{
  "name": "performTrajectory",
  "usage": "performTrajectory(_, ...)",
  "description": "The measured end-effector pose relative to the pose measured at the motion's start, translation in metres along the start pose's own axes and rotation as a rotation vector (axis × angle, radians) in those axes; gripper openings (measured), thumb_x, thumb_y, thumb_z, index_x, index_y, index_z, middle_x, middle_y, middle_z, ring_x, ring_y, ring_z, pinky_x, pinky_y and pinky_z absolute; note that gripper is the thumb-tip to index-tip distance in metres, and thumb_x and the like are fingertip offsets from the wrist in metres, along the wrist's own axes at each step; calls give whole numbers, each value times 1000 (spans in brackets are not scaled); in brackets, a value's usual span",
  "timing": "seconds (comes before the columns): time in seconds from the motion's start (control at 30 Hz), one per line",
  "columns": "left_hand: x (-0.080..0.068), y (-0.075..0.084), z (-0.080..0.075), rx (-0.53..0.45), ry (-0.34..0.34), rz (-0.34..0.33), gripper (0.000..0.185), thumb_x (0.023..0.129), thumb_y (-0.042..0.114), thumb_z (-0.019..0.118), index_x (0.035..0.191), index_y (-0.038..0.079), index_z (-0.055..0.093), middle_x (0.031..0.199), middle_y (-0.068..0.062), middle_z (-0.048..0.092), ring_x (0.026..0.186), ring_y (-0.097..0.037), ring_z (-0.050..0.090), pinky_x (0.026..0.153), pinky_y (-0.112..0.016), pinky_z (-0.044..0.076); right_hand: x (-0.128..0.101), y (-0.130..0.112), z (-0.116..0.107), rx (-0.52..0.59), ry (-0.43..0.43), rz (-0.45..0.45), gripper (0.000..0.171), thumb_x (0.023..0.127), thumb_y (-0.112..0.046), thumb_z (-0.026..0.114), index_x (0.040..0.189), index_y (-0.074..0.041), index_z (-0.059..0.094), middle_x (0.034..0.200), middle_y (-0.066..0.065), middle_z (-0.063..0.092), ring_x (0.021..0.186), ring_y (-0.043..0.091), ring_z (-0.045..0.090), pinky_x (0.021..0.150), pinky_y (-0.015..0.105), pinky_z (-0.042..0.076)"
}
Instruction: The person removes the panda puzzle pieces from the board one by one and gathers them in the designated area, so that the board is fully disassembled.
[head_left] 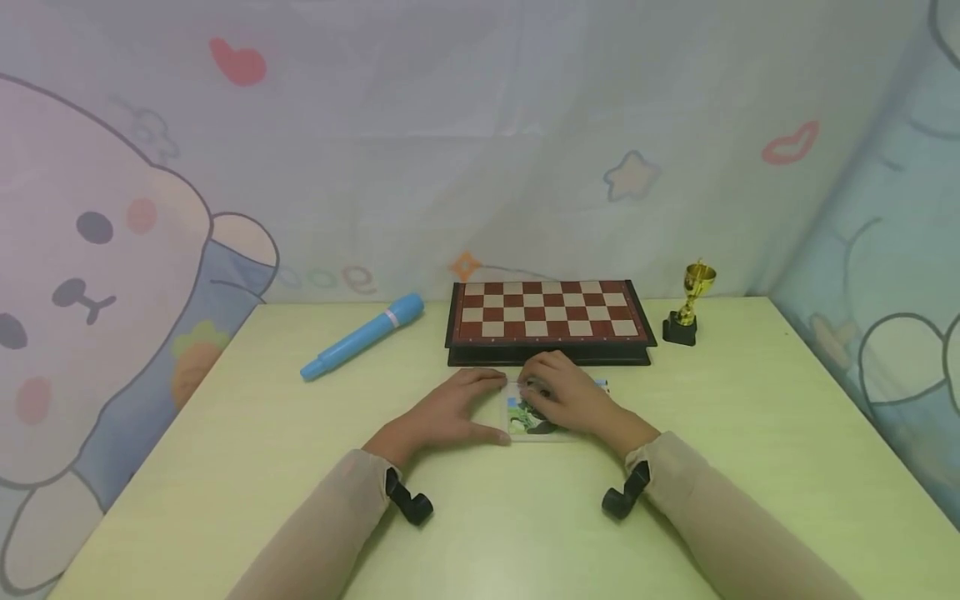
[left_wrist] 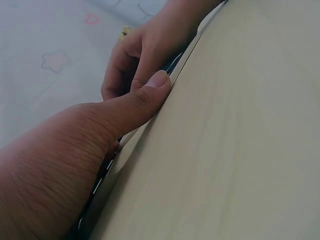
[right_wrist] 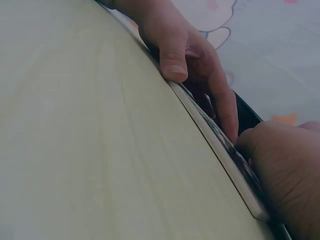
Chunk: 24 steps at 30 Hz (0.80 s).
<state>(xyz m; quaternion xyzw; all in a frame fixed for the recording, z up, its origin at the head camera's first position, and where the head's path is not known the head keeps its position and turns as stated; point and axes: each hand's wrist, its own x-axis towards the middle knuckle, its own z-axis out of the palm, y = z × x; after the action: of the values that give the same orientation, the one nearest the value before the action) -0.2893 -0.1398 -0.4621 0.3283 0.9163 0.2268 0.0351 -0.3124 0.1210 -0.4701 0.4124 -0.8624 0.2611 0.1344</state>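
A flat picture board (head_left: 521, 423) with a pale border and a green, black and white picture lies on the table. My left hand (head_left: 448, 412) spans its left end, thumb at the near corner and fingertips at the far corner. Over the board's middle, my right hand (head_left: 573, 398) has bent fingers and covers much of the picture. Whether these fingers pinch a piece or only touch the surface is hidden. In the right wrist view the board's edge (right_wrist: 220, 155) lies low along the tabletop, with the left thumb (right_wrist: 175, 67) against it.
Just behind the board stands a red-and-white chessboard box (head_left: 551, 350) with a dark base. A small gold trophy (head_left: 690, 296) stands to its right. At the back left lies a blue, pen-shaped stick (head_left: 360, 337). A printed cloth (head_left: 420, 150) hangs behind the table (head_left: 225, 467).
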Motion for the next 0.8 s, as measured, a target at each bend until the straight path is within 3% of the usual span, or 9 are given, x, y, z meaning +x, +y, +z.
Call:
performTrajectory(0.33, 0, 1, 1, -5, 5, -2, 100, 75, 83, 63, 154, 24, 44, 156, 7, 38, 146, -16, 30, 117, -40, 31, -6, -1, -1, 60, -29, 39, 13, 99, -24, 65, 108, -15, 67, 121, 1, 60, 109, 20, 50, 93, 42, 47)
performTrajectory(0.5, -1, 0, 3, -15, 13, 6, 98, 75, 81, 65, 153, 23, 45, 156, 7, 39, 145, -15, 30, 117, -40, 31, -7, -1, -1, 87, -46, 70, 13, 100, -23, 64, 109, -15, 67, 123, 0, 60, 114, 20, 50, 99, 42, 45)
performTrajectory(0.8, -1, 1, 0, -25, 13, -2, 98, 76, 79, 66, 153, 23, 45, 157, 7, 38, 146, -16, 29, 117, -41, 30, -6, 0, -1, 109, -32, 81, 12, 100, -22, 64, 110, -16, 66, 121, -2, 61, 114, 20, 50, 99, 44, 45)
